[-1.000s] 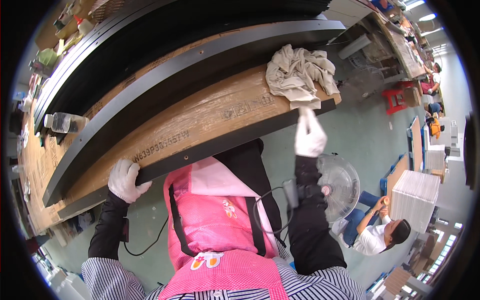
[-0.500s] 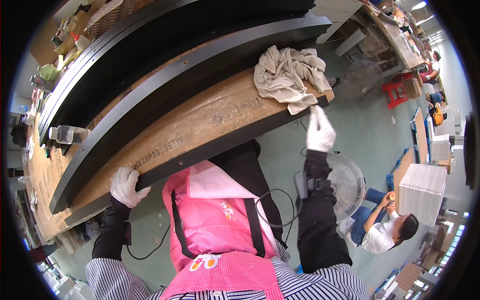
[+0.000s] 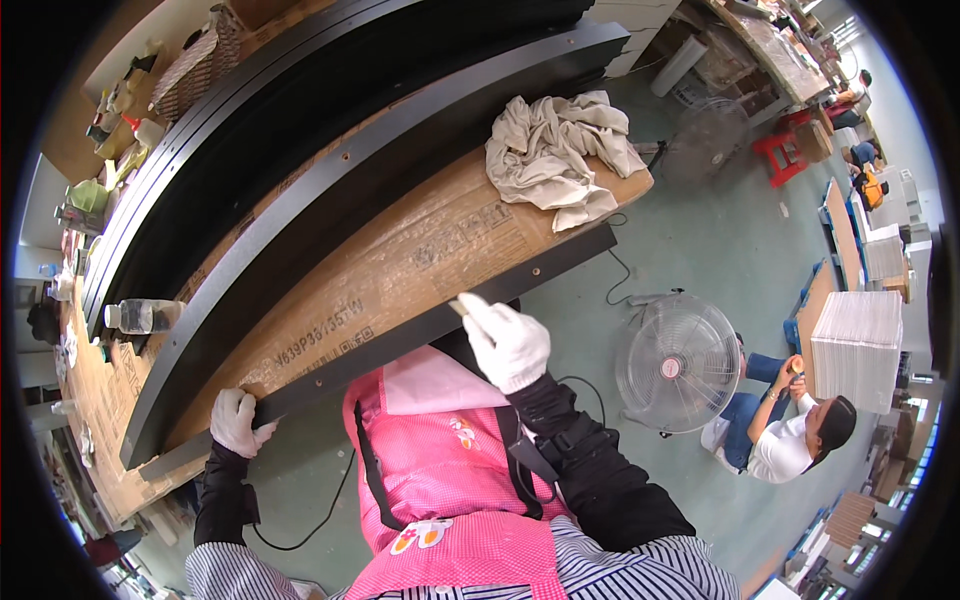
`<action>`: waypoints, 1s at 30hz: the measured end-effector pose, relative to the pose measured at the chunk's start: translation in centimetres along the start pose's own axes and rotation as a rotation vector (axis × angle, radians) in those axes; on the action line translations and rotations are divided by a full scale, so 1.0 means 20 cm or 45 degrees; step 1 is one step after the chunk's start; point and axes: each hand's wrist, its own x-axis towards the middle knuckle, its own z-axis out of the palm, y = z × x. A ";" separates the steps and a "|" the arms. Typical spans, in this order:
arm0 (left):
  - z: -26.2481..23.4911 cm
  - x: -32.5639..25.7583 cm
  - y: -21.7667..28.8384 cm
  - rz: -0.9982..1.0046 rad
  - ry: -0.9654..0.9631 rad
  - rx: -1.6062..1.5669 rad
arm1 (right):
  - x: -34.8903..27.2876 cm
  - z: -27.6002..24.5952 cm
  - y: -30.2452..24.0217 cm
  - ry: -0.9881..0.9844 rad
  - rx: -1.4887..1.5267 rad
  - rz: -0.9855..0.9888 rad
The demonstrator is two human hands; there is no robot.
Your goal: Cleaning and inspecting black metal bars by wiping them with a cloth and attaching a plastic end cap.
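- Cardboard-covered surface (image 3: 400, 270) seen from above, with green floor (image 3: 640, 480) below; a fan (image 3: 680, 362) and a co-worker (image 3: 800, 440) are placed off to the right.
- Along its near edge, a dark near bar (image 3: 400, 343) is laid lengthwise, with small holes visible in its face.
- Work on the near bar is judged to be under way: it is attended to by both hands, and no sign of completion is shown.
- Beyond it, a far bar (image 3: 345, 166) and a dark stack (image 3: 300, 110) are left untouched; whether these have been worked on cannot be told.
- Near the surface's right end, a crumpled cloth (image 3: 550, 150) is left unheld; a bottle (image 3: 148, 316) is laid at the far left.
- Near the bar's left end, the left hand (image 3: 237, 422) is placed, its fingers curled over the edge and closed on the bar, the thumb pointed right.
- From lower right, the right forearm is slanted inward; the right hand (image 3: 508, 345) is held at the bar's middle, its fingers pinched together on a small tan piece (image 3: 459, 307). Whether the bar is touched by that piece cannot be told.
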 end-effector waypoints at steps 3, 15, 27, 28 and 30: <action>0.01 0.00 0.00 0.010 0.032 -0.012 | 0.12 -0.14 0.19 0.143 -0.258 0.056; 0.03 0.00 -0.01 -0.008 0.077 0.010 | 0.07 -0.25 0.22 0.130 -0.052 0.138; 0.01 -0.03 0.00 -0.063 0.051 0.017 | 0.22 -0.46 0.69 0.513 0.039 0.883; 0.02 -0.03 0.00 -0.079 0.048 0.019 | 0.18 -0.40 0.55 0.514 0.141 0.729; 0.03 0.00 0.00 -0.018 0.080 -0.010 | 0.09 -0.24 0.26 0.408 0.207 0.411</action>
